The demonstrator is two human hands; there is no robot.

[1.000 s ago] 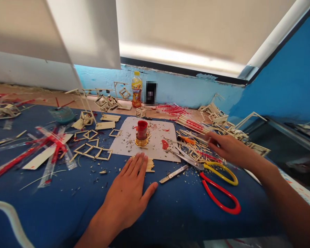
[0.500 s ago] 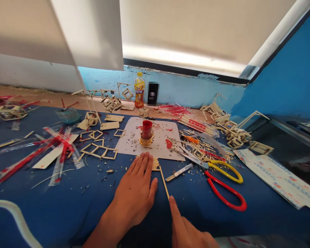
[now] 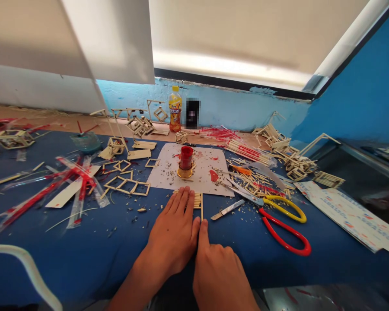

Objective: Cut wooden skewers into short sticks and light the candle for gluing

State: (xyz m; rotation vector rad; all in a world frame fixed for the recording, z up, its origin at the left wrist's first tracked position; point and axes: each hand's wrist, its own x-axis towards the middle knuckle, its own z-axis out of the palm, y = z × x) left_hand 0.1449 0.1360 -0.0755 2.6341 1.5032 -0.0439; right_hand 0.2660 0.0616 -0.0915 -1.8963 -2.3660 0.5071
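Observation:
My left hand (image 3: 173,229) lies flat, fingers stretched out over a row of thin wooden sticks (image 3: 197,200) laid side by side. The right end of that row shows past the fingers; the rest is covered. My right hand (image 3: 220,270) is close beside it, most fingers curled and the index finger extended along the lower end of a single wooden stick (image 3: 202,207). This stick stands upright against the row's right ends. The right thumb is hidden. Just beyond the left fingertips, a red cup-like piece (image 3: 186,157) stands in a gold-coloured base on a pale board (image 3: 162,181).
Scissors (image 3: 285,205) with yellow and red handles and a utility knife blade (image 3: 227,209) lie to the right. Square stick frames (image 3: 126,185) and red plastic wrappers (image 3: 82,190) are on the left. A drink bottle (image 3: 175,110) stands by the wall.
My right hand has moved left and forward, closer to my left hand. The single stick has gone from slanted to straight along the row's right ends.

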